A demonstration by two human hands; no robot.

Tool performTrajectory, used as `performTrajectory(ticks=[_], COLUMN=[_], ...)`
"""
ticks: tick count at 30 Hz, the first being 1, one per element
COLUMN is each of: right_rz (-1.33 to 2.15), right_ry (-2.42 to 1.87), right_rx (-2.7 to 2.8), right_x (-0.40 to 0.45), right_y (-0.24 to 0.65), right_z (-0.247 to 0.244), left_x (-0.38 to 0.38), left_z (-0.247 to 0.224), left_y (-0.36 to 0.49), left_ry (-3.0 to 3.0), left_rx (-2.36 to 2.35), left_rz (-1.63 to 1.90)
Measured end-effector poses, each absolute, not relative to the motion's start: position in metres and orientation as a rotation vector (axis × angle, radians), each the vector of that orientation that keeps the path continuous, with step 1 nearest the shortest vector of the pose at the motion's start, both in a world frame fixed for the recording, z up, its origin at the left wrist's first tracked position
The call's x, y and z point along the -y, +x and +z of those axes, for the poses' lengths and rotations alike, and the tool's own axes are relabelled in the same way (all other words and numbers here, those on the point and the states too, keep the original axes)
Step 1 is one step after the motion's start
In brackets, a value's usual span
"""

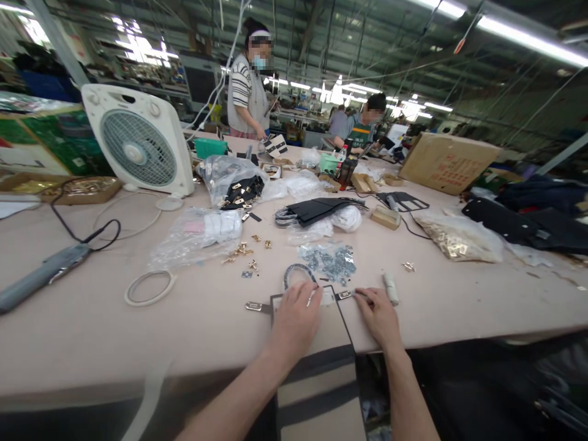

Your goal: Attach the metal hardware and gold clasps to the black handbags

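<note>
A long beige bag panel with dark edging and dark bands lies over the table's near edge, its lower part hanging down. A round dark handle shows at its top. My left hand is closed over the panel's top end, fingers bent; a small shiny bit shows by the fingers. A dark tab with a gold metal fitting sticks out to the right, and my right hand pinches at its outer end. A similar tab extends to the left, untouched.
Thin metal plates and gold fittings lie beyond my hands. A tape roll and a grey-handled corded tool are at left, a small pale roll at right. A fan stands behind; two co-workers are across the table.
</note>
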State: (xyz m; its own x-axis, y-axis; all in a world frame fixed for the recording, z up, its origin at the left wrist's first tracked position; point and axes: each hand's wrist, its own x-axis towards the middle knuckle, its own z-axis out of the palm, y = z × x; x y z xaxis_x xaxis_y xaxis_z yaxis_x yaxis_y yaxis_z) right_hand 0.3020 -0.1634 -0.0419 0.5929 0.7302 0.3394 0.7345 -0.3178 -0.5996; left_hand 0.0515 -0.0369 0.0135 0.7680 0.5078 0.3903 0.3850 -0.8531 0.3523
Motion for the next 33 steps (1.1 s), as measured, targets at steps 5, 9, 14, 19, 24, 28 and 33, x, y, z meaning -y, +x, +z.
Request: performTrajectory(ticks=[5,9,14,19,24,28,33], right_rz=[-0.002,0.003,0.04,0.091,0.157,0.187,0.271], right_ry=[-2.068,-2.061,-1.971,-1.876,-1.928,-2.037,-2.057], right_rx=[1.145,1.116,0.932,0.938,0.993,1.05,1.024], right_x=[0.165,0.165,0.151,0.121,0.1,0.093,0.084], right_y=[0.301,0.303,0.312,0.319,0.32,0.322,0.323], right_z=[-0.038,-0.037,-0.035,-0.034,-0.032,-0.028,-0.026], left_x=[0.041,0.034,0.031,0.034,0.035,0.035,0.034], left_z=[0.018,0.014,0.009,0.008,0.012,0.011,0.009], left_y=[0.08,0.093,0.094,0.093,0.095,0.096,0.097], left_ry=[2.667,2.629,2.619,2.657,2.695,2.709,2.702], left_rx=[-0.701,-0.827,-0.789,-0.783,-0.791,-0.804,-0.794], left_rz=[0.523,0.538,0.615,0.638,0.623,0.621,0.63])
